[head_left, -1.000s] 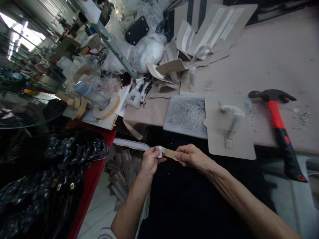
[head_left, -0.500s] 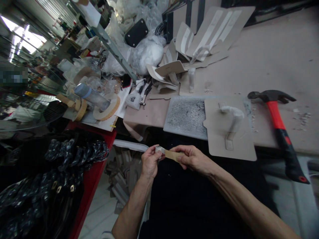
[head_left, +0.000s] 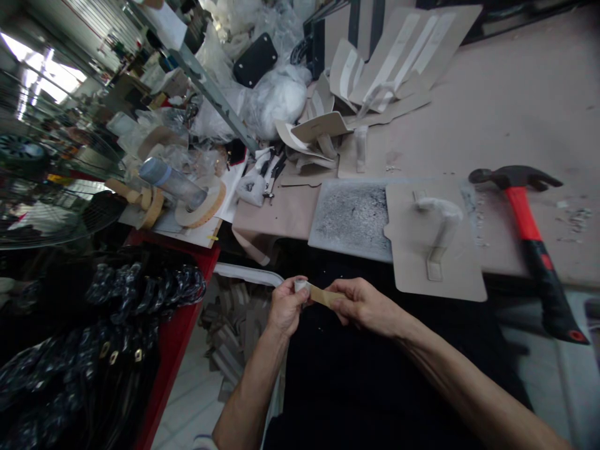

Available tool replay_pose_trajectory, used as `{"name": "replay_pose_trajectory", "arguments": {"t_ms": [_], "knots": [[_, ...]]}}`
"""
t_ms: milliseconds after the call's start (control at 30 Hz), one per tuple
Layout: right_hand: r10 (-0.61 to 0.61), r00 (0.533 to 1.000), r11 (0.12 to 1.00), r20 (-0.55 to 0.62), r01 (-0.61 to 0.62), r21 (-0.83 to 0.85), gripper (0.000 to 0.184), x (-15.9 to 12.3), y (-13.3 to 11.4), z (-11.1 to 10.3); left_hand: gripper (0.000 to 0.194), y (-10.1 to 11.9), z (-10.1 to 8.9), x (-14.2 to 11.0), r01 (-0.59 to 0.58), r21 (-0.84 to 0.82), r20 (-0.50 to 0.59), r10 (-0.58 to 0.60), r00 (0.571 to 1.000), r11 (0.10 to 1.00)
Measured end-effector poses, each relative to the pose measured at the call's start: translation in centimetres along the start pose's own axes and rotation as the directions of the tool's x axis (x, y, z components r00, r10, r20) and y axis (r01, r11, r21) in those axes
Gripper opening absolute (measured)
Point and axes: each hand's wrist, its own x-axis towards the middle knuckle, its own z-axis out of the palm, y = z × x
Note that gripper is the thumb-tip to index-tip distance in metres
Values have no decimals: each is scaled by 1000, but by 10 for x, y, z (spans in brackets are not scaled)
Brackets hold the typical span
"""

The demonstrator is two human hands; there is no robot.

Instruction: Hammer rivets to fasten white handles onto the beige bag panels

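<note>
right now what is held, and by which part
The right hand grips the tan strip by its right end; the left hand holds the white piece, exact spot hidden.

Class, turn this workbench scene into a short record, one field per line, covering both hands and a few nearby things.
left hand: pinches small white piece
right hand: holds tan strip, which reaches toward the left hand
beige panel: overlaps speckled board, overhangs near edge of bench
hammer: lies to the right of the beige panel
</note>
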Motion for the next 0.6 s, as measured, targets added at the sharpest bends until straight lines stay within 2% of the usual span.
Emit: {"name": "replay_pose_trajectory", "arguments": {"t_ms": [133,300,367,500,600], "knots": [[-4,1000,1000,-6,4,23,31,0,-1,-2,44,0,3,-2,-43,76,29,41,999,996],[17,999,999,-28,-17,31,30,3,2,-6,42,6,-1,-1,-42,124,117,28,993,991],[26,999,999,-41,-24,40,29,5,3,-7,42,10,-3,0,-29,92,154,14,988,995],[6,999,999,-39,-4,47,29,6,5,-10,45,18,-5,-1,93,-31,226,-84,970,995],[12,999,998,-47,-9,63,29,4,5,-13,45,22,-6,-3,135,-95,270,-105,957,986]]}}
